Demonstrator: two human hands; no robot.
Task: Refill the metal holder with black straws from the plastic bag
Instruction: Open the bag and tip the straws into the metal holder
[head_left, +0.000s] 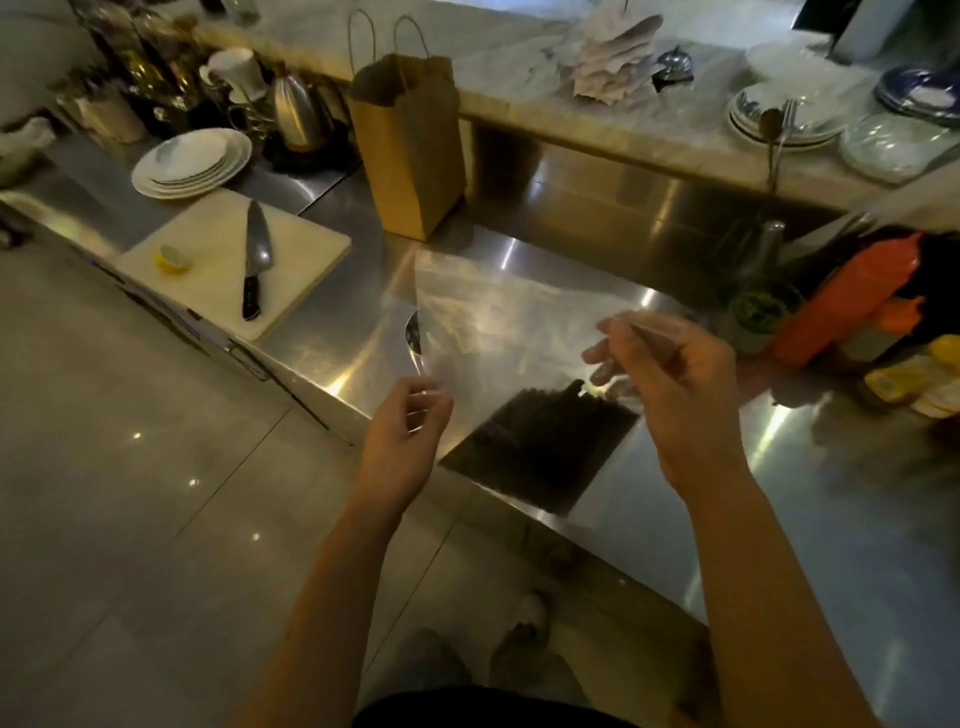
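A clear plastic bag (498, 322) hangs above the steel counter (675, 499), held up between both hands. A bundle of black straws (540, 447) lies in its lower end, near the counter's front edge. My left hand (402, 436) pinches the bag's left edge. My right hand (670, 384) grips the bag's right edge, fingers curled round the plastic. A metal holder with dark straws (756, 260) seems to stand at the back right, dim and partly hidden.
A brown paper bag (410, 140) stands behind the plastic bag. Left of it lie a cutting board (208, 280) with a knife (254, 260) and a lemon piece, and stacked plates (192, 163). Orange squeeze bottles (852, 296) and a herb cup stand at right.
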